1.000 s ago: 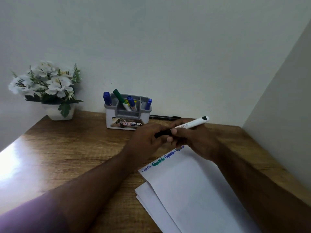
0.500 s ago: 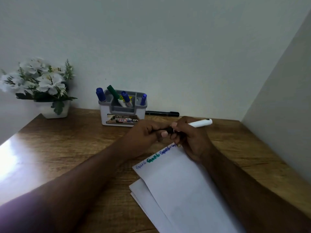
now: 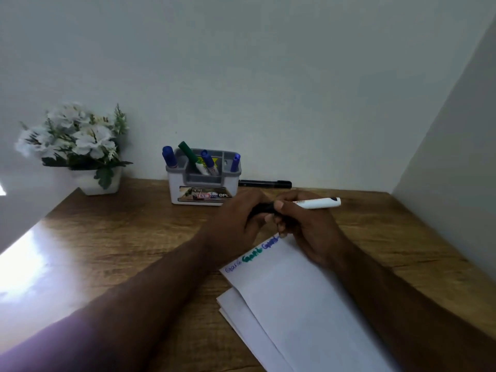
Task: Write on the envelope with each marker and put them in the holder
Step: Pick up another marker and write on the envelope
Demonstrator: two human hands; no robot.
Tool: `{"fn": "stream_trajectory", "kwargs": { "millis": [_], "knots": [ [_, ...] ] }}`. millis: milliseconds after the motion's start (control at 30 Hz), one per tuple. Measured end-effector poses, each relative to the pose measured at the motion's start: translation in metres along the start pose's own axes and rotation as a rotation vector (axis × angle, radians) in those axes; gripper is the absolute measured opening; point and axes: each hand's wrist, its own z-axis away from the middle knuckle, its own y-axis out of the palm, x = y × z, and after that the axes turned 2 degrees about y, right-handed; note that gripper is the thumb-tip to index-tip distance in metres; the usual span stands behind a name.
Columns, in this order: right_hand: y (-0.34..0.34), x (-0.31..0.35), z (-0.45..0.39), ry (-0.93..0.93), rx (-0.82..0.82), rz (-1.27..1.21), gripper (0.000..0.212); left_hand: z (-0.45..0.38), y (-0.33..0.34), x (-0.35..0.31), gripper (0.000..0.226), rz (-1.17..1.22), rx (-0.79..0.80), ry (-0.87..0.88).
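Note:
A white marker [image 3: 316, 203] with a black cap lies level between both hands, above the top edge of the white envelope [image 3: 300, 299]. My right hand [image 3: 308, 226] grips its white barrel. My left hand [image 3: 239, 224] is closed around the black cap end [image 3: 264, 208]. The envelope bears blue and green words along its top edge. The grey and white holder [image 3: 204, 183] stands at the back by the wall with three blue markers and a green one [image 3: 188, 154] in it.
A black pen [image 3: 264, 183] lies against the wall to the right of the holder. A white pot of white flowers [image 3: 77, 146] stands at the back left. More white sheets [image 3: 236, 307] lie under the envelope. A wall closes the right side.
The marker has tilted down from a raised angle to nearly level. Both hands stay clasped on it above the envelope. The view has shifted a little.

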Motion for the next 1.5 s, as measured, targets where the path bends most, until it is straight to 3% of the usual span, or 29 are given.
{"fn": "stream_trajectory", "kwargs": {
  "millis": [167,367,500,600,700,800,933,1100,1200,1267,1367,1433,1500],
  "knots": [
    [-0.002,-0.005,-0.007,-0.114,0.045,0.020,0.012,0.000,0.001,-0.010,0.019,0.280,-0.018,-0.101],
    [-0.004,-0.011,-0.010,-0.122,0.052,0.075,0.023,-0.004,0.002,-0.002,0.017,-0.030,-0.057,0.074],
    [0.000,-0.013,-0.011,-0.155,0.029,0.114,0.028,-0.003,0.003,-0.001,0.024,0.009,-0.079,0.054],
    [0.003,-0.010,-0.011,-0.166,-0.006,0.093,0.033,-0.004,0.005,-0.004,0.016,0.043,-0.080,0.029],
    [0.005,-0.007,-0.009,-0.175,-0.015,0.136,0.025,-0.004,0.005,-0.005,0.011,0.084,-0.008,-0.003],
    [0.003,-0.006,-0.006,-0.138,-0.028,0.197,0.026,-0.003,0.004,-0.002,0.012,0.083,0.088,-0.017],
    [0.004,-0.005,-0.007,-0.041,0.026,0.084,0.028,-0.003,0.004,-0.005,0.021,0.043,0.072,-0.037],
    [0.001,-0.001,-0.010,-0.030,0.027,-0.050,0.035,-0.003,-0.003,-0.012,0.021,0.048,-0.007,-0.170],
    [-0.008,0.006,-0.014,-0.069,-0.078,-0.147,0.019,-0.006,-0.011,-0.010,0.056,0.135,0.015,-0.431],
    [-0.019,0.013,-0.017,-0.087,-0.131,-0.187,0.018,-0.005,-0.012,-0.007,0.071,0.028,0.072,-0.474],
    [-0.033,0.026,-0.018,-0.069,-0.181,-0.252,0.025,-0.004,-0.003,-0.017,0.072,-0.053,0.314,-0.391],
    [-0.042,0.031,-0.019,-0.103,-0.159,-0.301,0.018,-0.002,0.003,-0.021,0.080,-0.116,0.493,-0.346],
    [-0.054,0.035,-0.021,-0.149,-0.112,-0.227,0.007,-0.001,0.003,-0.020,0.083,-0.180,0.568,-0.335]
  ]
}}
